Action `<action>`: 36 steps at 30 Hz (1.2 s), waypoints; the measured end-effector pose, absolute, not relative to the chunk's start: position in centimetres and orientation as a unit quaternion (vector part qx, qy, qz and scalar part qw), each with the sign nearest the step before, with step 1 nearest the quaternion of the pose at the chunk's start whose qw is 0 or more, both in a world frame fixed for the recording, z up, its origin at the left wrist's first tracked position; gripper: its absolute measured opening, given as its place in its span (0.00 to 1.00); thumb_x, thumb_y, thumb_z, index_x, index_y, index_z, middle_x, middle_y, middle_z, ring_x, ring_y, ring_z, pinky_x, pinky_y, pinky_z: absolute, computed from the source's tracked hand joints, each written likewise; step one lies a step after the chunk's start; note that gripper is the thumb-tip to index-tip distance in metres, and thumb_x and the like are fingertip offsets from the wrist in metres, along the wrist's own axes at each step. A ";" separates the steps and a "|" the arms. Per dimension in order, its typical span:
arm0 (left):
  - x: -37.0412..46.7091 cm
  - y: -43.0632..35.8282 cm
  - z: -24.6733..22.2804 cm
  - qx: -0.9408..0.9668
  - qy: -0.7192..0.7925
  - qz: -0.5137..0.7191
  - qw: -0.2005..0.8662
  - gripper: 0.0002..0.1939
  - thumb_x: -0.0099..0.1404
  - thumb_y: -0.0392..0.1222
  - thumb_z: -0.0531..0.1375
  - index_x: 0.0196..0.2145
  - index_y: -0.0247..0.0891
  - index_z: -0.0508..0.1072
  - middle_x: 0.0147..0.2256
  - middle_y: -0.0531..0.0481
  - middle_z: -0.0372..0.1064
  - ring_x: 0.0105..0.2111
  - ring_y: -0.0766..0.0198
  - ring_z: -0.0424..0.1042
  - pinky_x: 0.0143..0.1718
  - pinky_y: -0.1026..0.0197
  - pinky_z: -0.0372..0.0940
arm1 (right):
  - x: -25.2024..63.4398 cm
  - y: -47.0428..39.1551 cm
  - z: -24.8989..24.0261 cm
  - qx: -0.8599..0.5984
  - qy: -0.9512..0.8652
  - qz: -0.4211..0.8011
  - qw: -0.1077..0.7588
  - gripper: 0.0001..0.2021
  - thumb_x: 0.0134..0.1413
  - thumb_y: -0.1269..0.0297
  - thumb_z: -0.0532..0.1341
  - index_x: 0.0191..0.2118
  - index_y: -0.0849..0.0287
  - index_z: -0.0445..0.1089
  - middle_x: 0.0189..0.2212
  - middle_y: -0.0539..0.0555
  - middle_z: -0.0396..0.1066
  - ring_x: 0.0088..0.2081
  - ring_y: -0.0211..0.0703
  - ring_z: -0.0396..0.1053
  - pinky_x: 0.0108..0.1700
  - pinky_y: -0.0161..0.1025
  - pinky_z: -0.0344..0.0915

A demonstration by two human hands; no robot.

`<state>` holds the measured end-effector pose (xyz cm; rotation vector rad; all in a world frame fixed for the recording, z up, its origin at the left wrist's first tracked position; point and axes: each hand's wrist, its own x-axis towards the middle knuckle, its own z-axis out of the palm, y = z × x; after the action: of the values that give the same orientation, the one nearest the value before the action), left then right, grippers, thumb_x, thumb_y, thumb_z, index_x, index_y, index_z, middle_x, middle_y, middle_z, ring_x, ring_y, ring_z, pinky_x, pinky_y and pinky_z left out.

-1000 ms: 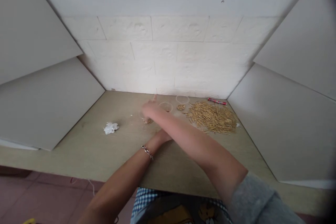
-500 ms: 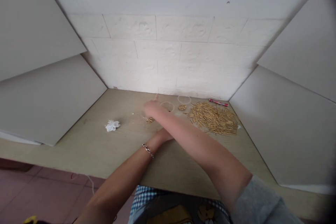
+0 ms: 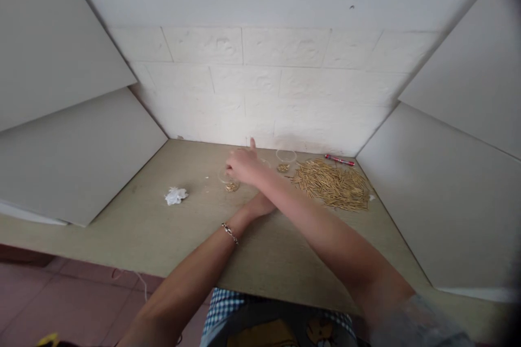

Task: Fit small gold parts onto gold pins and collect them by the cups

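Note:
My right hand (image 3: 243,165) reaches across to the left over my left arm. Its thumb and forefinger are pinched together above a clear round lid or dish (image 3: 223,175); whatever is between them is too small to make out. Just below lies a small heap of gold pieces (image 3: 232,187). My left hand (image 3: 262,204) rests on the table beneath my right forearm, which hides its fingers. To the right, a large pile of thin gold pins (image 3: 331,184) spreads over the table, with another small gold heap (image 3: 283,167) beside it.
A crumpled white tissue (image 3: 176,196) lies on the left of the table (image 3: 183,238). Behind the pins is a red pen (image 3: 339,160). A clear ring-shaped dish (image 3: 286,155) sits near the white wall (image 3: 260,81). Grey panels (image 3: 81,157) stand at both sides.
My right hand has shifted slightly right and is less blurred, with its fingers pinched over the left round dish. My left arm has hardly moved.

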<state>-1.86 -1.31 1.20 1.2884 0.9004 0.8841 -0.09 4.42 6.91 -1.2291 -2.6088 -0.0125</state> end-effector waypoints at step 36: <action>-0.2 -1.0 -0.8 0.374 0.306 0.276 0.831 0.14 0.46 0.39 0.67 0.28 0.31 0.67 0.24 0.54 0.63 0.21 0.75 0.61 0.21 0.70 0.51 | 6.5 5.1 8.6 -0.496 -0.865 0.032 0.065 0.05 0.45 0.68 0.62 0.31 0.57 0.74 0.56 0.57 0.55 0.56 0.59 0.48 0.54 0.65 0.38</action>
<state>-0.20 -1.01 -0.84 0.7931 0.6497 0.5850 6.49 5.13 8.56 -1.4961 -2.6120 0.0962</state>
